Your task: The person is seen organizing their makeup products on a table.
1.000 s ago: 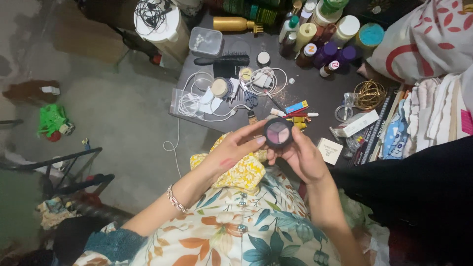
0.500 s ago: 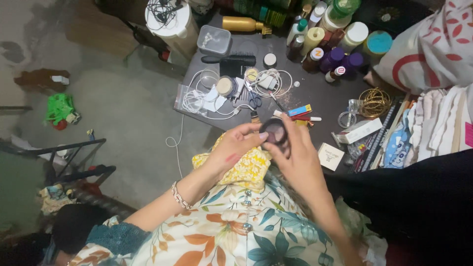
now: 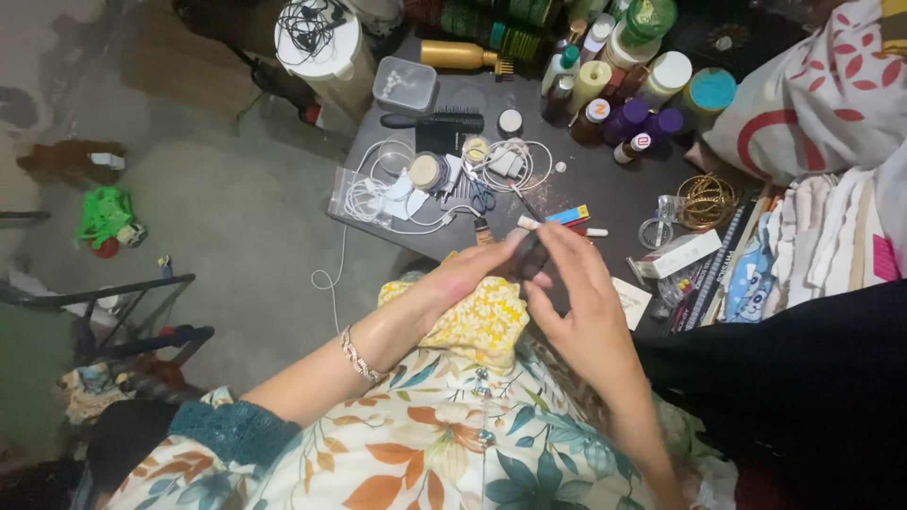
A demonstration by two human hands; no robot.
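Note:
A small round black make-up compact is held between both hands above my lap, turned edge-on so its coloured pans are hidden. My left hand grips it from the left, fingertips on its rim; a red smear marks the back of that hand. My right hand covers it from the right and above, fingers curled over it. A yellow flowered cloth lies under my left wrist, on my floral-print lap.
A dark low table carries white cables, a black hairbrush, scissors, several bottles and jars, gold bangles and small boxes. Folded cloths and a pillow lie at right. Green toy on the floor left.
The compact faced up with its pink and purple pans showing; now it is turned edge-on, my right hand has come over it, and the pans are hidden.

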